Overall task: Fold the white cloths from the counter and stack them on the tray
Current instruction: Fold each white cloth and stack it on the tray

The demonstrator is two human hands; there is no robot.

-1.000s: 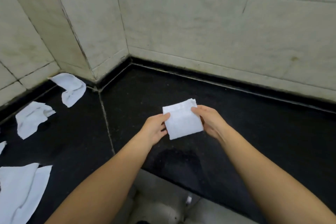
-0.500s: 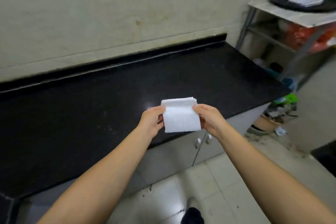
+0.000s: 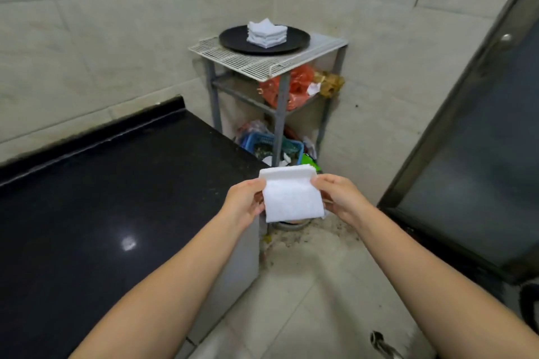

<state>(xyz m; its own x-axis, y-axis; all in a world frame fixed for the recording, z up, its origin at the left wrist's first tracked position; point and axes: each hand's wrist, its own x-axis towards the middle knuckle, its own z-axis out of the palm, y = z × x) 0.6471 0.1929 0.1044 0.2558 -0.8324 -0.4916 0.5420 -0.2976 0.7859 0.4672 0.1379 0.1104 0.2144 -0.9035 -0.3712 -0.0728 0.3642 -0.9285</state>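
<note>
A folded white cloth (image 3: 291,197) hangs in the air between my hands, past the counter's right end. My left hand (image 3: 245,202) pinches its left edge and my right hand (image 3: 338,198) pinches its right edge. Farther ahead a round black tray (image 3: 233,38) sits on a white wire shelf top (image 3: 262,63). A stack of folded white cloths (image 3: 267,33) lies on the tray. The black counter (image 3: 102,198) stretches to my left, and no loose cloths show on the part in view.
The shelf stands on grey metal legs in the corner, with red bags (image 3: 291,87) on its middle level and a blue basket (image 3: 262,144) of clutter beneath. A dark glass door (image 3: 472,154) leans at the right. Tiled floor (image 3: 306,300) lies below my arms.
My view has swung right from the counter corner with loose cloths to the shelf and tray. Both hands have kept hold of the folded cloth throughout.
</note>
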